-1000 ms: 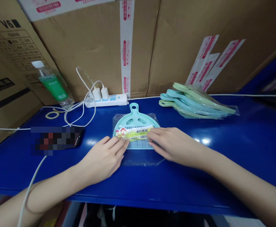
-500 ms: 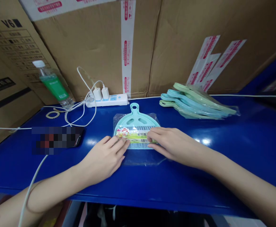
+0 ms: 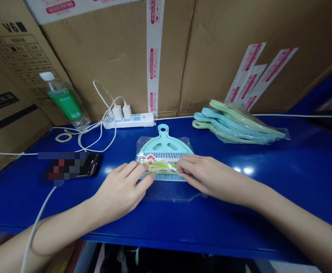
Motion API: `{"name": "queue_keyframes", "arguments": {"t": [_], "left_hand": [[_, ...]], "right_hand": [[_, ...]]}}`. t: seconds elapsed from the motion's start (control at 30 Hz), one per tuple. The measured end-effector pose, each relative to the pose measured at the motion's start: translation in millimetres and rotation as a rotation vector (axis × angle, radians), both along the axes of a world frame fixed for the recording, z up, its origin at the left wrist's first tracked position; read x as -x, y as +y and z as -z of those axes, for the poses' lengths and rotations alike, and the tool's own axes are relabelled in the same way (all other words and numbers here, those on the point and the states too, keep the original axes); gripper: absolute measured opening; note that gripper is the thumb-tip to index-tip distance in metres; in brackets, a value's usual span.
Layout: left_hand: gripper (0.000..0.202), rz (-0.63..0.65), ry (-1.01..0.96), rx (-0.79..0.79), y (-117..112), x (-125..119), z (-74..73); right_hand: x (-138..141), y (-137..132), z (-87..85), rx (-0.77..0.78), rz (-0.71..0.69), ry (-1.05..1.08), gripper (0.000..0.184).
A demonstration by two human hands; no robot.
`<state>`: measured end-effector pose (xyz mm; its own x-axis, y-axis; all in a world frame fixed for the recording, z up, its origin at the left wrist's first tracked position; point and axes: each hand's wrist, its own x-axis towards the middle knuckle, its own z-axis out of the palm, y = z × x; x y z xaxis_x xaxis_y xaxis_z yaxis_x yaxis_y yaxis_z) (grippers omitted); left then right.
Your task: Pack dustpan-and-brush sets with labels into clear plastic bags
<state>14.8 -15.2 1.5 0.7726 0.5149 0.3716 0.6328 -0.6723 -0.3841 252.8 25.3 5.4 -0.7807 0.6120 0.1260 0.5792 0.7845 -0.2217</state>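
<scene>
A light-blue dustpan [image 3: 163, 143] with a bristled brush [image 3: 166, 177] over its lower part lies on the blue table, handle pointing away from me. Around it is a clear plastic bag [image 3: 168, 195]. Across the brush runs a printed label [image 3: 161, 166] in yellow-green and white with a red picture at its left. My left hand [image 3: 126, 186] is closed at the label's left end, thumb and fingers pinching its edge. At the right end, my right hand [image 3: 201, 171] also pinches the label, fingers curled with the thumb below. Both fingertip areas partly cover the label.
Several bagged green and blue dustpans [image 3: 234, 123] lie stacked at back right. Along the back stand a white power strip [image 3: 137, 120] with plugs and looping cables, and a bottle [image 3: 66, 102] leaning on cardboard [image 3: 120, 49]. A dark phone-like object [image 3: 88, 167] lies left.
My left hand's fingers have shifted slightly left and drawn apart from the thumb, uncovering more of the label's red picture. The right hand stays nearly in place.
</scene>
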Motion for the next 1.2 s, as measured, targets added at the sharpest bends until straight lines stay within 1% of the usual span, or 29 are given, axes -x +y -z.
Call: {"name": "queue_keyframes", "arguments": {"t": [0.07, 0.13, 0.23, 0.37, 0.5, 0.6, 0.7, 0.8, 0.87, 1.0, 1.1, 1.2], "left_hand": [[0.026, -0.052, -0.014, 0.008, 2, 1, 1.6], [0.027, -0.069, -0.020, 0.036, 4, 3, 3.9], [0.024, -0.039, -0.020, 0.077, 7, 4, 7.6], [0.018, -0.004, -0.010, 0.119, 8, 5, 10.1], [0.011, -0.040, 0.009, 0.168, 8, 5, 9.3], [0.012, -0.067, 0.028, 0.190, 7, 4, 7.9], [0.012, -0.084, 0.049, 0.247, 7, 4, 7.4], [0.012, -0.075, 0.060, 0.286, 7, 4, 8.3], [0.013, -0.065, 0.062, 0.263, 7, 4, 9.5], [0.018, -0.028, 0.069, 0.135, 8, 3, 11.4], [0.020, -0.008, 0.094, 0.046, 9, 3, 12.0], [0.020, -0.006, 0.119, 0.012, 10, 3, 12.6]], "right_hand": [[0, -1, 0.0, 0.038, -0.005, 0.023, 0.017], [0, -3, 0.9, 0.066, -0.009, 0.037, 0.015], [0, -4, 2.5, 0.082, -0.011, 0.041, 0.012], [1, -5, 3.3, 0.057, -0.023, 0.015, 0.015], [1, -5, 3.6, 0.033, -0.053, 0.010, 0.017], [0, -6, 2.9, 0.030, -0.073, 0.011, 0.020], [0, -7, 1.1, 0.046, -0.075, -0.008, 0.021], [-1, -9, -0.5, 0.068, -0.076, -0.052, 0.018], [-1, -10, -0.9, 0.056, -0.078, -0.078, 0.016], [-1, -11, -0.4, 0.010, -0.082, -0.091, 0.025], [-1, -12, -0.7, 0.014, -0.094, -0.080, 0.030], [-1, -13, -2.3, 0.023, -0.094, -0.075, 0.034]]}}
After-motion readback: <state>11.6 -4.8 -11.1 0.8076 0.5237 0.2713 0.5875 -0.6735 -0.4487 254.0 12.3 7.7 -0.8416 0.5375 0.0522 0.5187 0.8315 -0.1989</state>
